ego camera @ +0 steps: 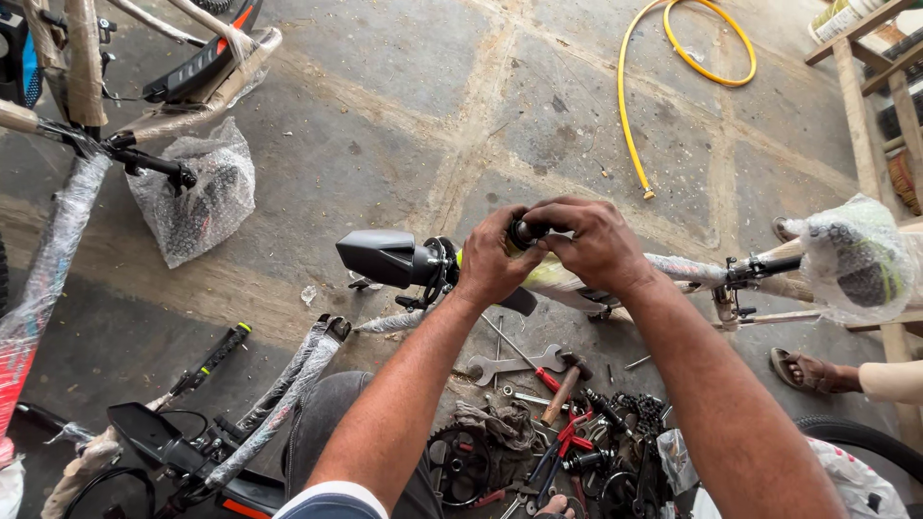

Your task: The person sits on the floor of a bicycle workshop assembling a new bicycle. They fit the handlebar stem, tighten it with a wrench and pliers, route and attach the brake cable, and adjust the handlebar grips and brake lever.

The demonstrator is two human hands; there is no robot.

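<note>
Both my hands meet at the top of a bicycle frame [673, 269] wrapped in clear plastic. My left hand [492, 259] grips the black stem area beside a black angular front piece [377, 256]. My right hand [588, 242] closes its fingers over a small black round part [526, 232] at the top of the steering tube. The frame runs right to a saddle end covered in bubble wrap [856, 259].
Spanners [514, 365], a hammer [565, 383], red-handled pliers, a chainring [460, 463] and a chain lie on the concrete floor below. Another wrapped bicycle [67, 221] stands at left, a yellow hose [630, 96] at the back, and another person's sandalled foot [812, 370] at right.
</note>
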